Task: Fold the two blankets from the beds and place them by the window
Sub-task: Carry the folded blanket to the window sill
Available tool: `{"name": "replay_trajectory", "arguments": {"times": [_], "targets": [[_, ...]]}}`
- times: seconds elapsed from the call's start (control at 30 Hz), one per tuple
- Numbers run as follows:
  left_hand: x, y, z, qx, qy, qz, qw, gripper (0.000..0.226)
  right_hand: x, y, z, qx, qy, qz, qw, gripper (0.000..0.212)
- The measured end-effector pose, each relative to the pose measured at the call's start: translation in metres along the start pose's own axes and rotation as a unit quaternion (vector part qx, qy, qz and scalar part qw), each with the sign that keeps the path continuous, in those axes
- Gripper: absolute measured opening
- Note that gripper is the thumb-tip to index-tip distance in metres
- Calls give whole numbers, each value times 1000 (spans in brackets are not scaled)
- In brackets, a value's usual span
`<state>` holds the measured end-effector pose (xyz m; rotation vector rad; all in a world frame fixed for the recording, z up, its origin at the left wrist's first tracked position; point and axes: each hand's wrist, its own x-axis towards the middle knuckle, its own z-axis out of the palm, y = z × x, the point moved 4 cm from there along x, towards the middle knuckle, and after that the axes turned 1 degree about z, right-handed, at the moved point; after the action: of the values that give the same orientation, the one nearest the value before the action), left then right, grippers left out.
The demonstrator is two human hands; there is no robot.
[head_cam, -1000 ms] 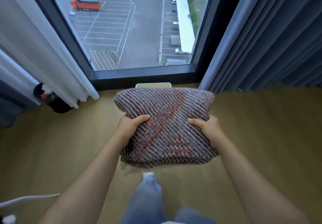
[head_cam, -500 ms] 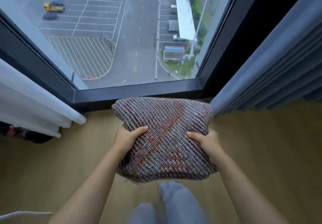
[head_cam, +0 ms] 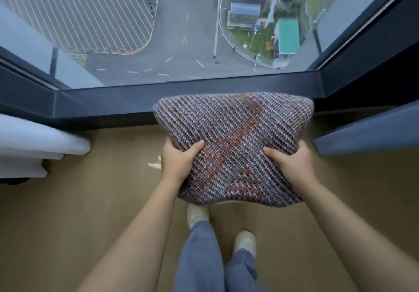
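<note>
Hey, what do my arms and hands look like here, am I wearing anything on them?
Nothing worn shows: the left forearm and right forearm are bare, with no sleeves in view. The left hand and right hand show no gloves, watch or bracelet.

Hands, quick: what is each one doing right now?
Left hand: closed, gripping the folded blanket at its left edge.
Right hand: closed, gripping the same blanket at its right edge.

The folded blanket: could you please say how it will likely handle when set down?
The folded blanket is probably soft and floppy: its rounded edges bulge around the left hand and right hand. Its coarse knit likely resists slipping. Being a flattish bundle, it seems unlikely to roll.
</note>
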<state>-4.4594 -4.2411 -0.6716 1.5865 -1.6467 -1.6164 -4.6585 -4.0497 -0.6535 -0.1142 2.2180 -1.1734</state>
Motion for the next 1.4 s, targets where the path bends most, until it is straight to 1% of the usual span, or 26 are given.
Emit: {"name": "replay_trajectory", "arguments": {"times": [0.13,0.3,0.37,0.47,0.57,0.63,0.7,0.8,0.87,0.93,1.0,1.03,1.07,1.1,1.13,1.2,1.23,1.27,1.3,1.33,1.37,1.4], "targets": [[70,-64,33,12,29,20,999,56,67,51,55,-13,41,-24,999,56],[128,-142,60,25,39,19,999,63,119,113,108,-33,71,-34,996,61],[134,-171,66,33,39,7,999,65,129,136,122,-51,69,-31,996,59],[124,-217,71,60,24,-32,997,67,132,170,134,-91,64,-20,994,54],[116,-249,70,95,-10,-73,993,80,133,193,138,-130,60,-3,990,54],[117,-261,62,117,-1,-77,990,85,136,204,142,-156,52,7,986,59],[117,-268,52,154,26,-73,985,83,137,211,147,-193,52,23,980,65],[117,-272,45,226,40,-67,971,87,138,221,158,-299,41,71,951,69],[119,-273,48,299,23,-77,951,93,137,228,167,-360,9,109,927,67],[124,-273,52,379,-3,-84,922,99,136,234,175,-392,-26,145,908,72],[130,-270,54,428,-22,-92,899,103,134,239,179,-387,-42,160,907,90],[132,-268,56,447,-27,-90,889,106,133,239,180,-383,-42,152,910,99],[133,-265,59,470,-33,-80,878,108,132,238,179,-390,-42,128,911,105],[131,-260,63,498,-40,-57,864,109,129,236,178,-411,-44,84,907,108],[127,-254,68,528,-43,-13,848,111,126,232,178,-439,-44,23,897,108],[118,-242,80,571,-45,113,812,117,119,220,180,-479,-46,-131,867,109],[116,-240,86,581,-58,163,795,122,117,215,184,-487,-60,-201,848,111],[116,-243,90,595,-94,184,777,126,116,211,191,-497,-93,-253,825,115],[120,-250,90,614,-138,175,757,129,117,211,199,-517,-142,-277,797,121],[126,-261,87,638,-176,146,735,132,121,213,208,-543,-193,-277,769,128],[135,-271,83,660,-200,115,714,134,128,219,213,-569,-232,-258,746,132],[143,-281,77,672,-214,90,703,137,138,227,213,-596,-251,-231,727,136]]}}
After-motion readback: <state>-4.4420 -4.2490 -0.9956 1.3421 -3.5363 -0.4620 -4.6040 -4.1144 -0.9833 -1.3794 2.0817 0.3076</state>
